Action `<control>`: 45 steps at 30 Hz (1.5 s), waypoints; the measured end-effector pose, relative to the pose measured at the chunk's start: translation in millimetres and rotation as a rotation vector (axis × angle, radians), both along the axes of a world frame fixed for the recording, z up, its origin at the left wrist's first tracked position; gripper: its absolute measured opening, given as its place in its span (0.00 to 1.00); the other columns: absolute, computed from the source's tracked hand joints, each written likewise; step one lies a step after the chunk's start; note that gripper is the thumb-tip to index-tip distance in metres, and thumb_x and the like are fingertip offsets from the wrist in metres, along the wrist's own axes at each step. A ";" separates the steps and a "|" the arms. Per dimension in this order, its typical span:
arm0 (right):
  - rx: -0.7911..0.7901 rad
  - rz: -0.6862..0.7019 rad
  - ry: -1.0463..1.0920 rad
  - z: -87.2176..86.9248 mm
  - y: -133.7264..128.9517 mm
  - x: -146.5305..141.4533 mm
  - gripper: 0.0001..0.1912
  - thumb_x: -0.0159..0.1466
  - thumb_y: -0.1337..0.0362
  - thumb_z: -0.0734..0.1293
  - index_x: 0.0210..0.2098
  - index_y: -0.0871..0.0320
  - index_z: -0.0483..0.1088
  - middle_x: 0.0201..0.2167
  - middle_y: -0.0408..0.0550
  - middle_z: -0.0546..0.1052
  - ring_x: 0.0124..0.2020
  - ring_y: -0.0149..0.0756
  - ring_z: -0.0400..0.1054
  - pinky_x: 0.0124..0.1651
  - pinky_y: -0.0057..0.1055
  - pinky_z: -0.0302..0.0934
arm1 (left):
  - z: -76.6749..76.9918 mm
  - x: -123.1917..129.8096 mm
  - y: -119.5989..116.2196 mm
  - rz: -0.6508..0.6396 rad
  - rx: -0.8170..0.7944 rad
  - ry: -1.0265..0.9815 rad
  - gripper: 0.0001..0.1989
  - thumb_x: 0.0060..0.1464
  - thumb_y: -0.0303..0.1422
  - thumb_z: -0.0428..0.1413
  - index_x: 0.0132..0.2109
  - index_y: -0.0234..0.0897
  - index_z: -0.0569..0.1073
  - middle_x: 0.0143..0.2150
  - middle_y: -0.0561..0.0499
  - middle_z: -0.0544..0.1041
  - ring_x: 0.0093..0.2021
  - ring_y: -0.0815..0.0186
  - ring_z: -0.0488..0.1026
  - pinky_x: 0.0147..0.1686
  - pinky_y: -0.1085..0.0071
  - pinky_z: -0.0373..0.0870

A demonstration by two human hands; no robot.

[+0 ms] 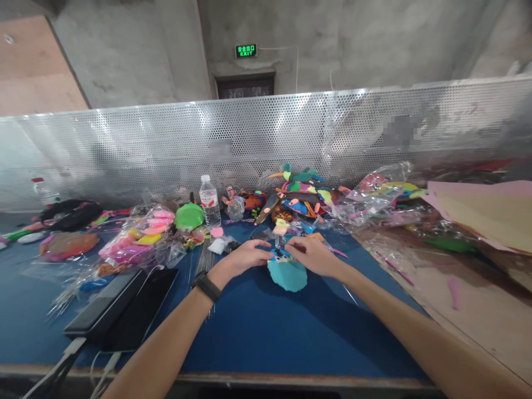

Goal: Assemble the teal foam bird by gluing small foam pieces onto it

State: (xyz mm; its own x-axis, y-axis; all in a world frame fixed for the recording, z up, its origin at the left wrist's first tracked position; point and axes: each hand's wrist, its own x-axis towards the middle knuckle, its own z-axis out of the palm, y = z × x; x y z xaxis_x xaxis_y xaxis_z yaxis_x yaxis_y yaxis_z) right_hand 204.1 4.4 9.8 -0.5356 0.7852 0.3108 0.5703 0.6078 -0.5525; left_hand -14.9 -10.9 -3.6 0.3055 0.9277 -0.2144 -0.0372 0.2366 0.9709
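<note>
A flat turquoise clay piece [287, 276] with a wavy edge lies on the blue table [249, 332]. At its top is a smaller blue part with white and black bits. My left hand [249, 257] touches the left side of that blue part, its fingers curved and the thumb and forefinger apart. At the upper right of the piece, my right hand [310, 254] has its thumb and fingertips pressed together; what lies between them is too small to make out. A black band is on my left wrist.
A power bank [106, 302] and a black phone [141, 310] with cables lie at left. Thin wires [205, 263] lie beside my left hand. Behind stand a water bottle [210, 202], a green clay disc [189, 216] and piled clay figures [297, 194]. Cardboard [440, 288] covers the right.
</note>
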 end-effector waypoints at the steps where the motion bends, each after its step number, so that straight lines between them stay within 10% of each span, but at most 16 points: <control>1: 0.005 -0.002 -0.002 0.2 -0.4 -0.2 0.17 0.67 0.55 0.58 0.30 0.57 0.71 0.20 0.42 0.71 0.21 0.30 0.61 0.25 0.28 0.50 | 1.5 -0.2 -0.5 0.002 -0.008 -0.004 0.24 0.42 0.28 0.67 0.47 0.31 0.70 0.34 0.47 0.77 0.34 0.68 0.74 0.44 0.67 0.68; 17: 0.083 0.053 0.011 -0.8 -5.3 -1.5 0.11 0.64 0.58 0.62 0.34 0.56 0.74 0.26 0.44 0.76 0.22 0.29 0.64 0.26 0.27 0.55 | -6.7 0.2 6.2 -0.035 0.024 -0.109 0.11 0.50 0.29 0.63 0.41 0.29 0.75 0.42 0.42 0.78 0.41 0.66 0.75 0.52 0.66 0.67; 25: 0.132 0.059 0.022 -6.8 -3.2 -4.2 0.08 0.62 0.59 0.65 0.35 0.54 0.75 0.26 0.42 0.77 0.23 0.29 0.66 0.26 0.26 0.55 | 0.7 0.3 0.9 -0.066 0.005 -0.062 0.22 0.53 0.31 0.60 0.54 0.34 0.67 0.39 0.42 0.78 0.36 0.63 0.77 0.44 0.61 0.71; 45: 0.157 0.057 0.012 -3.9 -6.5 -4.2 0.04 0.58 0.64 0.67 0.34 0.54 0.74 0.26 0.41 0.76 0.23 0.27 0.66 0.26 0.25 0.55 | 2.1 0.7 -1.8 -0.118 0.099 -0.072 0.19 0.49 0.31 0.63 0.48 0.35 0.70 0.39 0.45 0.76 0.36 0.64 0.76 0.40 0.63 0.72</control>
State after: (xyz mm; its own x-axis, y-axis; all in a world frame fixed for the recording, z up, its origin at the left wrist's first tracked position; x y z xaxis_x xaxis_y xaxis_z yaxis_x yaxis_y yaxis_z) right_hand 199.9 -2.1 6.0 -0.5734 0.6951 0.4336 0.5266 0.7182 -0.4549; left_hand -14.2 -12.7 -1.5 0.4248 0.9000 -0.0976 -0.0847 0.1468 0.9855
